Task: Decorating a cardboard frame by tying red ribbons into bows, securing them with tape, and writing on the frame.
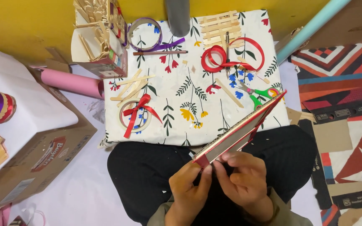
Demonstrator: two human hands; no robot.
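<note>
a head camera looks down at a person seated on the floor, black trousers filling the lower middle. at nine o'clock sits an open cardboard box (42,155) under a white sheet, with a pink paper roll (70,82) just past it. at eleven o'clock stands a small box of wooden craft sticks (99,35). a floral cloth board (189,100) fills the centre; on its left side lies a tape ring tied with a red bow (135,114), beside loose sticks. at twelve o'clock is a purple ribbon spool (144,34). at one o'clock lie a stick lattice (219,27) and coiled red ribbon (227,56), with green-handled scissors (256,94) just below.

at six o'clock the left hand (189,188) pinches the near corner of a flat red-edged panel (239,132), thumb against its red tape. the right hand (244,178), just beside it, fingers curled, pinches the same lower edge. the panel slants up toward two o'clock, edge-on, over the lap.
</note>
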